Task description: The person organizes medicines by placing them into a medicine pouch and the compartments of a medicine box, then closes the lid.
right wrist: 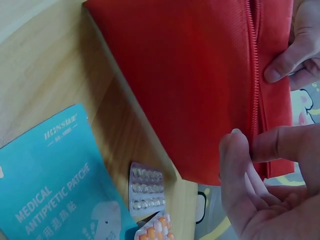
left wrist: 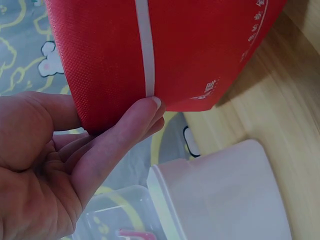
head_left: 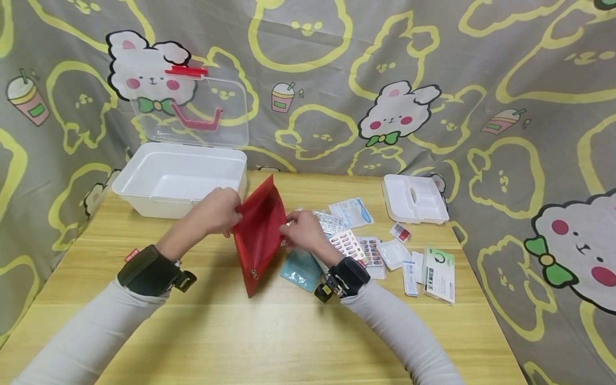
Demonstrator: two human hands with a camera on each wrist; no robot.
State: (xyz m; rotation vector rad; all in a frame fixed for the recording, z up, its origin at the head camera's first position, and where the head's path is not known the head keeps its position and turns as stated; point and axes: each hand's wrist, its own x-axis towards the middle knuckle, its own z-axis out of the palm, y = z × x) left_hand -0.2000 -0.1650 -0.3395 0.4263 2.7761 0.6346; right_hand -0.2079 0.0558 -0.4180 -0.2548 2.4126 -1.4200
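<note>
A red zip pouch (head_left: 262,230) is held up tilted above the table, its mouth spread apart in the head view. My left hand (head_left: 216,211) grips its upper left edge; in the left wrist view, fingers lie against the printed side with a white stripe. Opposite, my right hand (head_left: 305,232) pinches the rim beside the zip (right wrist: 254,75) between thumb and finger. Below the right hand lie a teal antipyretic patch packet (head_left: 301,269) and several blister packs, among them a silver one (right wrist: 146,189) and one with orange-and-white capsules (right wrist: 156,229).
A white box (head_left: 139,200) with its clear lid (head_left: 231,117) raised stands at the back left. Far right sits a white divided tray (head_left: 416,216). Nearer are a green-and-white medicine box (head_left: 439,275), a blue-and-white packet (head_left: 351,213), and a small red-and-white packet (head_left: 400,233).
</note>
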